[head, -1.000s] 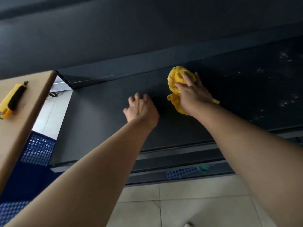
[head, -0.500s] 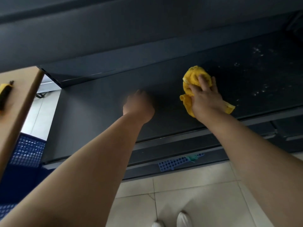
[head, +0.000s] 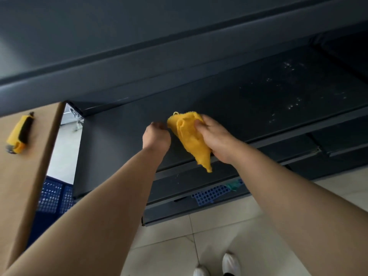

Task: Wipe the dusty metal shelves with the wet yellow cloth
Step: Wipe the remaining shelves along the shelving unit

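Yellow cloth (head: 191,140) hung over the front of the dusty metal shelf (head: 258,100), gripped by the fingers of the right hand (head: 215,138). The left hand (head: 157,138) was just beside it, fingers curled; whether they held the cloth, I cannot tell.

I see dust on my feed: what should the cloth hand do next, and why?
Probably lower the yellow cloth onto the shelf and sweep to the right. The right hand grips it lifted, hanging clear of the surface, while pale dust specks show on the shelf's right part.
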